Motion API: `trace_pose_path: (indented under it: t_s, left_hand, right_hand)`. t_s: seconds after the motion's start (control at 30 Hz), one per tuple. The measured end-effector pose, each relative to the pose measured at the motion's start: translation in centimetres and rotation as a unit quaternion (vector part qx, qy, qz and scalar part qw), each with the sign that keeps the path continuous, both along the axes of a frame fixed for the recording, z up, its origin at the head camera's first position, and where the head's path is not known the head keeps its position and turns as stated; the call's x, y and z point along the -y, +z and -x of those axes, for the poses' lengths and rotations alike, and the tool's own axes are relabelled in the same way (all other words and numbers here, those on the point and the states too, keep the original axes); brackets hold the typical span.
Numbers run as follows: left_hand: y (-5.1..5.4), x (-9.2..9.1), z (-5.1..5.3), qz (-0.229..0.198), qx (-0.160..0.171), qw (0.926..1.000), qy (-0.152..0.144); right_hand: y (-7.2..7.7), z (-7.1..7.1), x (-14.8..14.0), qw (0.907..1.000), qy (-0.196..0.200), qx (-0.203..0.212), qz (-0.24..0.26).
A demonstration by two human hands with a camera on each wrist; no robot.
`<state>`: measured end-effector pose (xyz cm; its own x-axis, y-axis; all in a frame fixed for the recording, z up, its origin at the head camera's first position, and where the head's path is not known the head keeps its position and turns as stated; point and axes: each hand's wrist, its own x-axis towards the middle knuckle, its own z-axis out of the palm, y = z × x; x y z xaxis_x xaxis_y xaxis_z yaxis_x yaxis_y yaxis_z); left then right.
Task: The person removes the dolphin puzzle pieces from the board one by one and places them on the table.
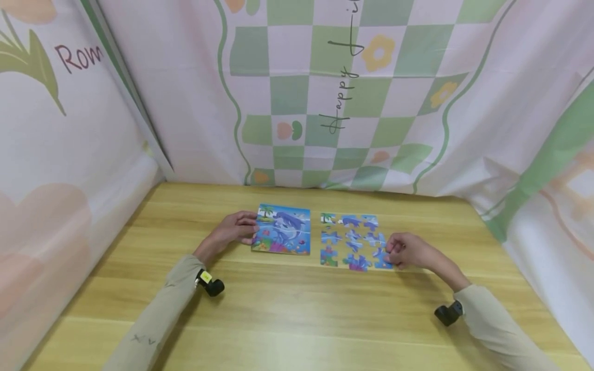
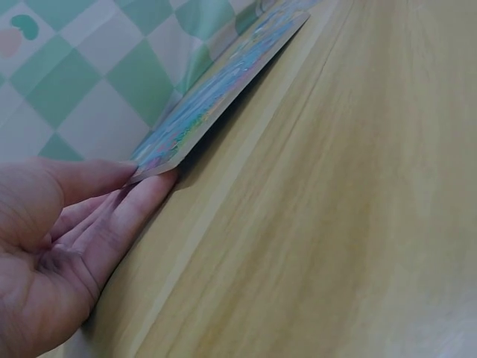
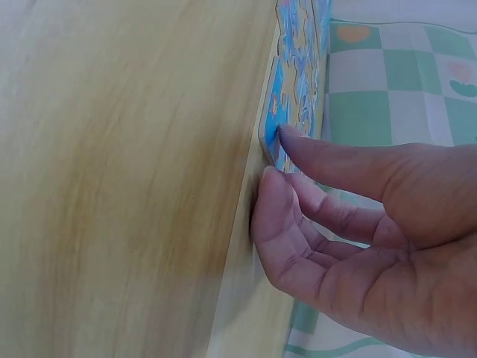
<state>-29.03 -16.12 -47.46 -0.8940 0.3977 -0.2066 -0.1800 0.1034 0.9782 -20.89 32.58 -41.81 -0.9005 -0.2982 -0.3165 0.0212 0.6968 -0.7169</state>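
My left hand (image 1: pixel 235 228) pinches the left edge of a square dolphin picture board (image 1: pixel 283 230). In the left wrist view the thumb lies on the board's face, fingers beneath, and that edge sits slightly off the table. To the right, several separate jigsaw pieces (image 1: pixel 353 238) lie in spaced rows with parts of a similar dolphin scene. At their lower right corner my right hand (image 1: pixel 408 250) pinches a blue jigsaw piece (image 3: pixel 274 104). Its thumb presses the top while a curled finger is at the piece's outer edge. The hand covers part of this piece.
Everything lies on a wooden table (image 1: pixel 287 319). Along its back edge hangs a green and white checked curtain (image 1: pixel 325 93), with more printed cloth (image 1: pixel 60 154) at the left side and at the right. Each wrist carries a small black camera (image 1: pixel 448 313).
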Motion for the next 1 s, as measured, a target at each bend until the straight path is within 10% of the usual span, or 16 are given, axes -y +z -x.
trace_pose_path:
  t_s: [0.43,0.73,1.0]
  left_hand:
    - [1.1,-0.1,-0.3,0.024,0.023,0.9994,0.006]
    - [3.1,-0.9,-1.4,0.110,-0.056,0.9915,0.041]
    - [2.8,-1.7,-2.2,0.138,-0.100,0.9849,0.033]
  right_hand:
    - [0.7,-0.1,0.3,0.9988,-0.012,-0.044,-0.020]
    - [1.6,0.7,0.8,0.9907,0.007,-0.113,-0.076]
    - [2.0,1.2,1.5,0.9877,0.013,-0.132,-0.084]
